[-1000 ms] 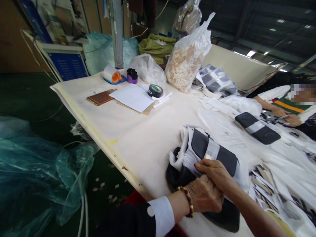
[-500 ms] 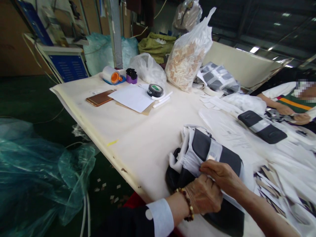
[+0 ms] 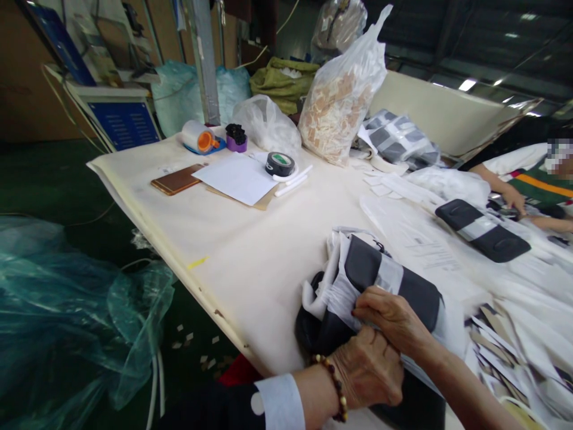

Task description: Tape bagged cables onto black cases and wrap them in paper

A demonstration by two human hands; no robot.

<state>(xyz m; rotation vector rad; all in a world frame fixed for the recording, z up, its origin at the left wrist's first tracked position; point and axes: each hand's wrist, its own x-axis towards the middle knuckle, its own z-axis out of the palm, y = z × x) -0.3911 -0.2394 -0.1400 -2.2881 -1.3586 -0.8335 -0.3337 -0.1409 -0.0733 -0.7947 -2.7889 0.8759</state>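
On the tabletop (image 3: pixel 250 251), at about four o'clock in the view, a black flap bag (image 3: pixel 414 292) is being handled, the step apparently centred on its white wrapping (image 3: pixel 342 298). The wrapping is pinched by the right hand (image 3: pixel 391 319); at seven o'clock from it the left hand (image 3: pixel 369 370) is curled, its grip hidden and impossible to tell. Gentle, even tension seems called for next.

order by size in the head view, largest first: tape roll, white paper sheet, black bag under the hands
1. Black bag, also nearest the camera
2. White paper sheet
3. Tape roll
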